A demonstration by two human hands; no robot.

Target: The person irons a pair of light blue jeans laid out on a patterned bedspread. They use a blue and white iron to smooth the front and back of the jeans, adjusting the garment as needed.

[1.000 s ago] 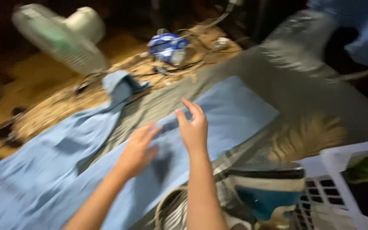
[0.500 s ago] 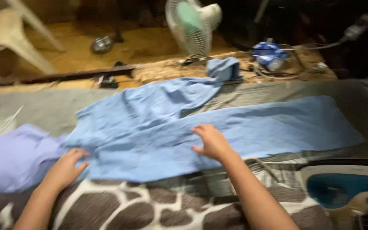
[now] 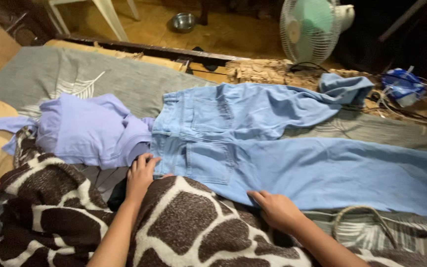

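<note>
Head view: one pair of light blue jeans (image 3: 273,148) lies flat, back pockets up, across a grey bedcover (image 3: 50,74). The left hand (image 3: 141,174) rests open at the waistband; the right hand (image 3: 277,210) presses flat on the lower leg's edge. One lilac garment (image 3: 90,131) lies beside the waistband; one blue-and-white packet (image 3: 402,86) sits far right.

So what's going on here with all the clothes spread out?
A person is laying light blue jeans flat on a grey sheet. The left hand rests at the waistband end, beside a crumpled lilac garment. The right hand presses the lower edge of one leg. The other leg bends away toward a standing fan. A brown and white patterned blanket lies under both forearms.
</note>
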